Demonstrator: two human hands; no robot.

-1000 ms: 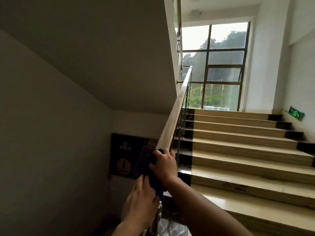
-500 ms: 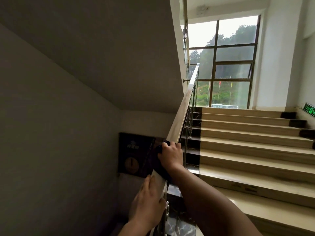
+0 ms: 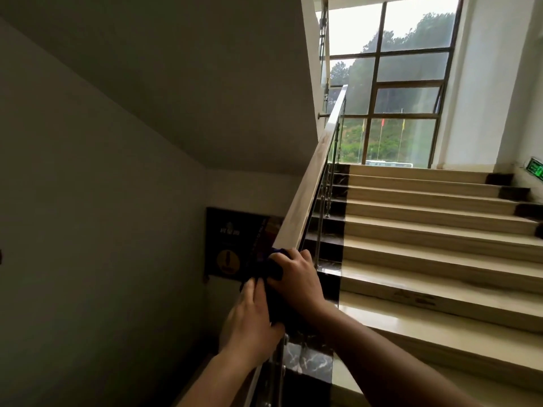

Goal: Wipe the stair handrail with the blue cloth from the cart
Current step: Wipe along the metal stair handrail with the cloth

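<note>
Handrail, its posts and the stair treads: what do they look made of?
Handrail: pale wood or wood-look laminate, satin; faint grain shows.
Posts: polished metal, probably stainless steel; bright glints.
Treads: glossy beige stone or tile; they reflect the window.

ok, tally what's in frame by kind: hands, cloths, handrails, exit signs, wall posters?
hands: 2 (left hand, right hand)
blue cloth: 1
handrail: 1
exit sign: 1
wall poster: 1
total: 6

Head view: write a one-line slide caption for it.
Right hand grips the blue cloth on the wooden handrail; left hand rests on the rail just below, beside stairs rising to a window.
</note>
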